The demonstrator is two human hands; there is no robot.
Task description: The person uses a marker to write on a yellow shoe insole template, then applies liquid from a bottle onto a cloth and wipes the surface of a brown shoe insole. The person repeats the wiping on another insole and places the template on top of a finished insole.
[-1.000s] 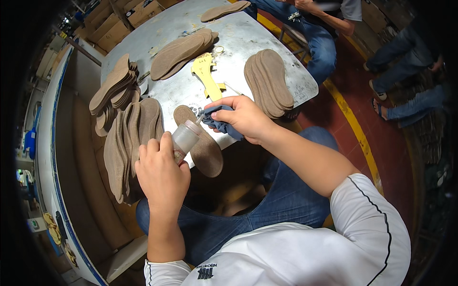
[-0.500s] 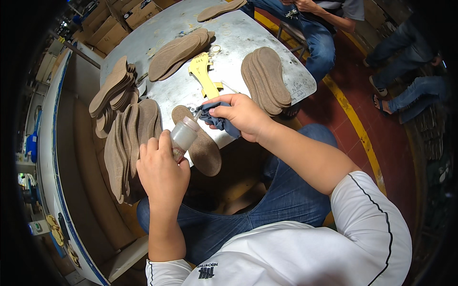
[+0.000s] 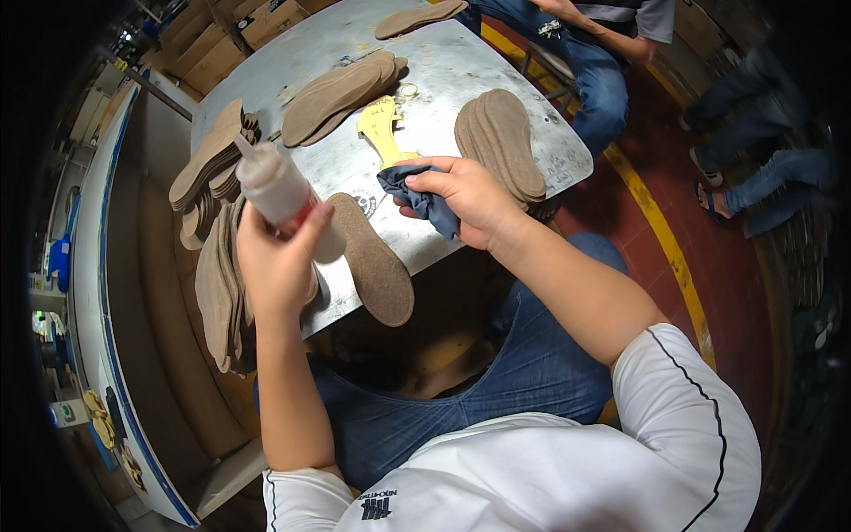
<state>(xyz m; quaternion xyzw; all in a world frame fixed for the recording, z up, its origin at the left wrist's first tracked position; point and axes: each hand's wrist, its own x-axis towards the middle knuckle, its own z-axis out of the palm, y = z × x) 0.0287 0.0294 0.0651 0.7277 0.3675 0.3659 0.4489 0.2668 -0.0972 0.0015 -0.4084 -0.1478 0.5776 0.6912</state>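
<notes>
My left hand (image 3: 279, 262) is wrapped round a translucent squeeze bottle (image 3: 282, 191), its narrow nozzle tilted up and to the left. In my right hand (image 3: 470, 199) a crumpled dark blue cloth (image 3: 424, 197) is gripped between thumb and fingers. A single brown insole (image 3: 379, 266) lies between my hands at the near edge of the table, its near end jutting past it. Just beyond the cloth rests a yellow template (image 3: 381, 133) with handwriting on it. Left of the bottle, partly hidden by it and my hand, hangs a stack of insoles (image 3: 222, 284) at the table's edge.
More insole piles lie on the grey metal table (image 3: 434, 80): one at far left (image 3: 208, 160), one at the back (image 3: 341, 97), one at right (image 3: 501, 146). A white-walled bin (image 3: 106, 266) stands at left. Another person (image 3: 598, 80) sits beyond the table's right corner.
The bottle, in my left hand, has moved away from the cloth, up and left, and now stands more upright. My right hand with the cloth has shifted slightly to the right.
</notes>
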